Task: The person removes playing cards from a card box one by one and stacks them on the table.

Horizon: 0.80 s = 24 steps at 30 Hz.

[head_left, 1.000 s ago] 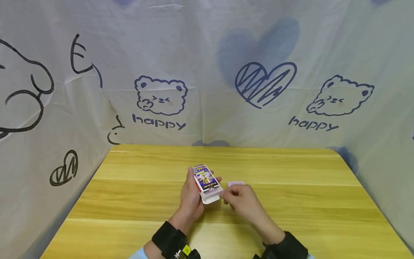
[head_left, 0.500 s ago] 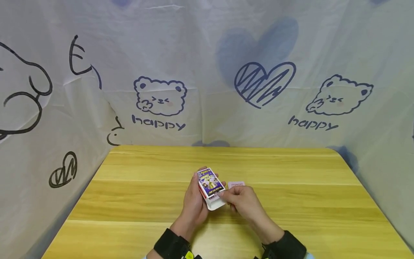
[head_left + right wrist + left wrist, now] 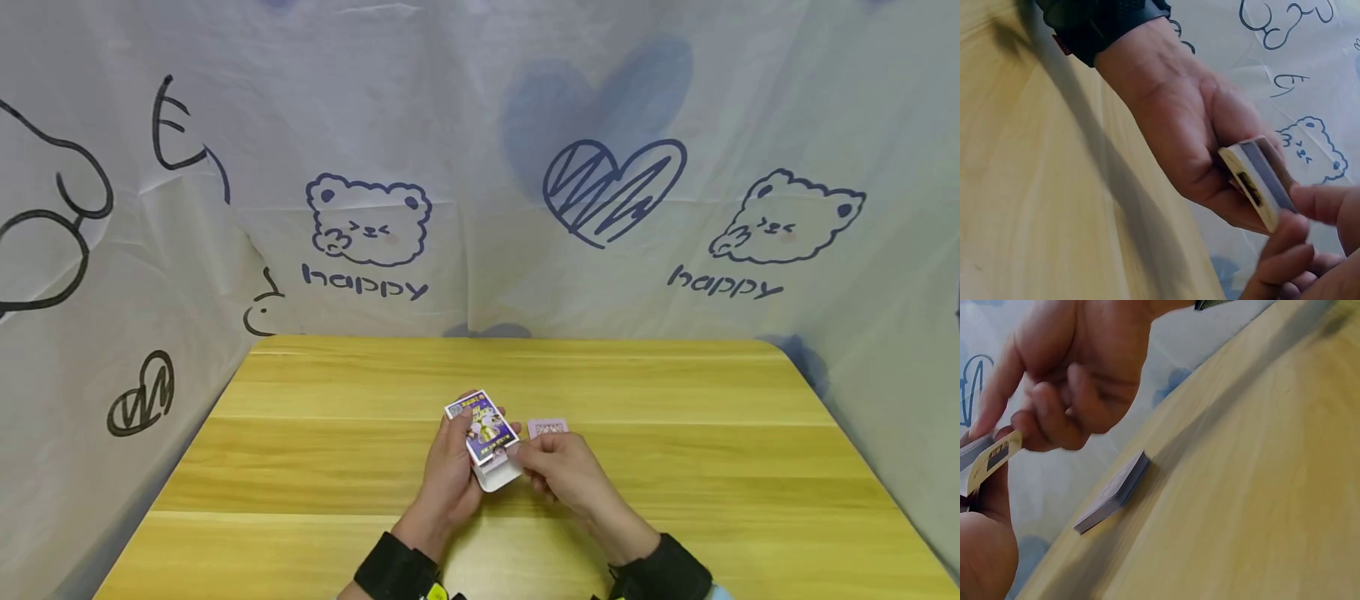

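My left hand [image 3: 448, 471] holds a small white card box [image 3: 500, 477] tilted above the table, its open end towards me. On top lies a purple picture card [image 3: 491, 435] with a white border, and my left thumb presses on it. Grey edges of a deck of playing cards [image 3: 1264, 172] show inside the box's mouth in the right wrist view. My right hand [image 3: 573, 468] pinches the playing cards at the box's open end, thumb and forefinger by the corner. Just beyond the right hand, a squared stack of cards [image 3: 1113, 494] with patterned backs lies on the table.
The wooden table [image 3: 300, 417] has rounded far corners. Behind and beside it hangs a white cloth [image 3: 480, 167] with drawn bears and hearts. A black band [image 3: 397, 567] sits on each wrist.
The box has come slightly nearer to me and to the right. My right fingers have moved from the flap's corner onto the card edge. My left thumb has shifted onto the purple card.
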Each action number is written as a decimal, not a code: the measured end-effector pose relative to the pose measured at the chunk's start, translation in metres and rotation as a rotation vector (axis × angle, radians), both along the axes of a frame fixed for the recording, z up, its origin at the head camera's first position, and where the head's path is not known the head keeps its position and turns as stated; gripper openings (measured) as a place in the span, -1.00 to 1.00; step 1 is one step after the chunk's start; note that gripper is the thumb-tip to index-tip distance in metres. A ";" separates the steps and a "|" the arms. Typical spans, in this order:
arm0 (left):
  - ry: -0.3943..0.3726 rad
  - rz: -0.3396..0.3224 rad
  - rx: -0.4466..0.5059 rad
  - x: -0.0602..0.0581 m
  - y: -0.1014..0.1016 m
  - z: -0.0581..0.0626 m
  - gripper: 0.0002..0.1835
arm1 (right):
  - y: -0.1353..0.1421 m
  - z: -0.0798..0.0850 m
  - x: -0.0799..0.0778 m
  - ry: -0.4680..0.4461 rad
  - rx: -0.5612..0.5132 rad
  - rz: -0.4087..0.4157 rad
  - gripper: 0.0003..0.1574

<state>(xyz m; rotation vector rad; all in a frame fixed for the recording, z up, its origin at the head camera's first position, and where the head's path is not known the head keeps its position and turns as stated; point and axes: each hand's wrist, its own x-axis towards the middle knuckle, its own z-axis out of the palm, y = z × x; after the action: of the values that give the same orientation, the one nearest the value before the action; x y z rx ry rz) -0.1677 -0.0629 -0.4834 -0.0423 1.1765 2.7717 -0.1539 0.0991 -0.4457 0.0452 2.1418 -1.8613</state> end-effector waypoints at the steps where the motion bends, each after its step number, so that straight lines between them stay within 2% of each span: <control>1: 0.008 0.011 0.000 0.001 0.001 0.000 -0.52 | -0.001 -0.001 0.000 0.004 0.002 -0.019 -0.67; 6: 0.026 0.041 -0.002 0.003 0.006 0.001 -0.54 | -0.004 0.000 0.000 0.000 -0.013 -0.081 -0.74; 15: -0.011 0.042 0.009 0.000 0.001 -0.002 -0.54 | -0.002 0.002 -0.001 -0.023 -0.040 -0.010 -0.88; 22: -0.018 0.038 -0.002 0.000 0.001 -0.004 -0.54 | 0.000 -0.002 -0.002 0.040 -0.005 0.017 -0.66; 24: -0.018 0.037 -0.010 0.001 0.001 -0.004 -0.54 | 0.001 -0.002 -0.002 0.052 -0.013 0.022 -0.68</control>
<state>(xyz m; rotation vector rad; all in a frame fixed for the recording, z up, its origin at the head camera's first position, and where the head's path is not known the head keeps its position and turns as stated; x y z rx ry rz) -0.1672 -0.0620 -0.4874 -0.0904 1.1977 2.7914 -0.1560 0.1002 -0.4478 -0.0297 2.1556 -1.8833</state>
